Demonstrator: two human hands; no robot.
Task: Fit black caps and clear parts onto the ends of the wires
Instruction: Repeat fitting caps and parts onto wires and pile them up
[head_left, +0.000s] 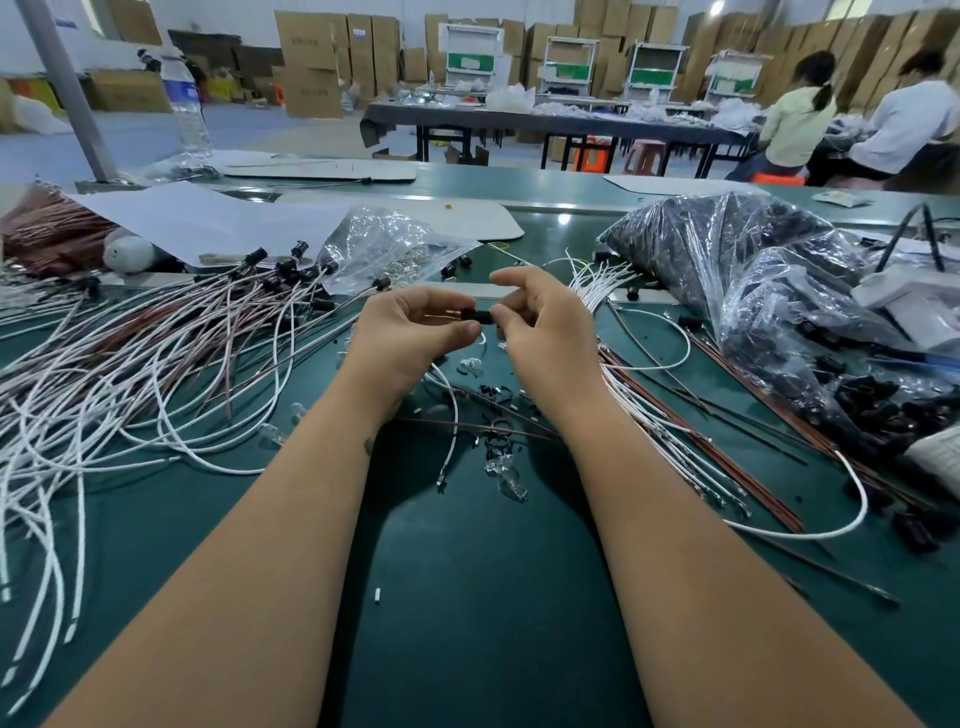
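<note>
Above the middle of the green bench (483, 613), the left hand (410, 332) and the right hand (540, 327) meet over a small black cap (474, 315), which sits between them with both hands' fingertips pinching it: the left thumb and curled fingers close on its left end, the right thumb and forefinger on its right end. Whether a clear part is already seated in it cannot be told. A white wire (453, 410) runs down from under the hands toward 6 o'clock and ends on the bench surface. At 9 o'clock lies a wide sprawl of white and brown wires (135, 374), many of them ending in black caps near 11 o'clock, just beside a clear plastic bag of clear parts (384, 244). At 3 o'clock a bundle of uncapped white wires (597, 286) fans out beside the right hand, with thin brown wires (737, 457) stretching toward 4 o'clock. At 2 o'clock stands a large crumpled plastic bag of black caps (769, 291). Loose clear parts (506, 470) and small black pieces are scattered at 6 o'clock, between the forearms. A water bottle (188, 104) stands far off at 10 o'clock, and two seated people (852, 119) work at a distant table at 1 o'clock.
</note>
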